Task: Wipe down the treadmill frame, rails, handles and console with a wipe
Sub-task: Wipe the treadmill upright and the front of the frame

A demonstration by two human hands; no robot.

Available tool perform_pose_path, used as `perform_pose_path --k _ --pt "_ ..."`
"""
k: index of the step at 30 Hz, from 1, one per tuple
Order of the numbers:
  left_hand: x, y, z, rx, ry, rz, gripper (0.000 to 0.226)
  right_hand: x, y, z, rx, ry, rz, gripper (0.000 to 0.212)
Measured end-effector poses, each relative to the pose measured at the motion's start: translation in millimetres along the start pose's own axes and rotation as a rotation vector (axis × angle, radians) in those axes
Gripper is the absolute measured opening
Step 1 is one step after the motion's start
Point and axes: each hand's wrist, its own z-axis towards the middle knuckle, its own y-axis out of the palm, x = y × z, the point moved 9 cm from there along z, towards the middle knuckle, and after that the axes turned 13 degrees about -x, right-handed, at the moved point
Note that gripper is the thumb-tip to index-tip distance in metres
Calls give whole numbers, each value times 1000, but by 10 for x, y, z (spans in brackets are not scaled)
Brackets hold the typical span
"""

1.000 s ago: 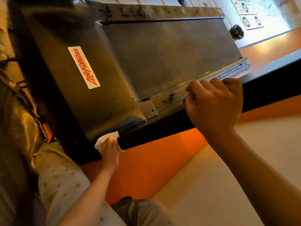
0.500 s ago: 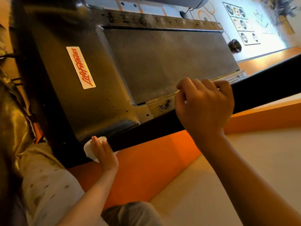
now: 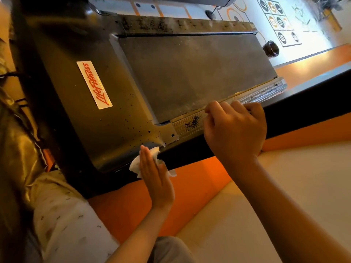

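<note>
We pressed the wipe (image 3: 134, 166) to the treadmill frame (image 3: 114, 133) with our left hand (image 3: 155, 177), fingers straight and together. Our right hand (image 3: 235, 133) curled its fingers over the black rail (image 3: 303, 112).

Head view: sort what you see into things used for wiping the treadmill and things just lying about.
In use: wipe, left hand pressing it, treadmill frame, side rail, right hand gripping black bar.
Lying about: floor markings, round black object.

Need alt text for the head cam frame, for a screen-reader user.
A person's left hand presses a white wipe flat against the near end of a treadmill's black bar, beside the motor cover. The right hand curls over the same bar farther along, next to a grimy ribbed side rail and the grey belt.
</note>
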Motion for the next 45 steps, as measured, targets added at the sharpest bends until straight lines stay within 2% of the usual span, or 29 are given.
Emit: perform_pose_path --k 3,5,8,9,11,12,15,17,18,20,22,24,28,30,34,39,42,45 --pt "-717 -283 35 62 -185 -6 60 -2 8 -4 -2 3 -17 28" --pt "-1150 -516 38 69 -284 69 55 -2 -2 -2 3 3 -15 28" --pt "-1473 -643 82 -4 -294 270 50 2 -17 -6 6 6 -2 29" --pt "-1434 -662 112 8 -252 349 54 3 -22 0 4 9 -1 29" --pt "-1278 -600 170 60 -95 535 83 11 -19 5 -6 16 -7 28" --pt "-1261 -554 154 80 -99 571 93 13 -12 5 -12 18 -11 28" --pt "-933 -383 34 42 -114 501 112 1 7 9 -35 14 -6 27" --pt "-541 -234 24 28 -89 348 90 1 6 13 -45 20 -8 27" --pt "-387 -145 19 -29 -113 266 74 4 5 15 -54 23 -9 27" --pt "-4 -36 -24 -48 -64 141 75 11 -16 24 -73 26 0 27" --pt "471 48 -31 -74 63 173 77 1 -39 41 -92 29 15 26" --pt "829 220 -23 -170 163 238 73 -3 -36 50 -116 17 20 27" --pt "1045 244 59 -237 280 196 53 -16 -72 20 -155 -88 111 23" --pt "952 174 77 -226 323 236 51 16 -103 -36 -195 -131 186 19" --pt "548 17 134 -231 169 229 64 88 -169 -100 -266 -155 248 19" --pt "486 22 157 -182 69 302 64 294 -310 -179 -290 -82 284 24" --pt "833 143 151 -144 -10 233 72 661 -511 -144 -217 31 248 26" --pt "1561 365 75 -109 81 183 69 1009 -694 -63 -131 97 223 24"
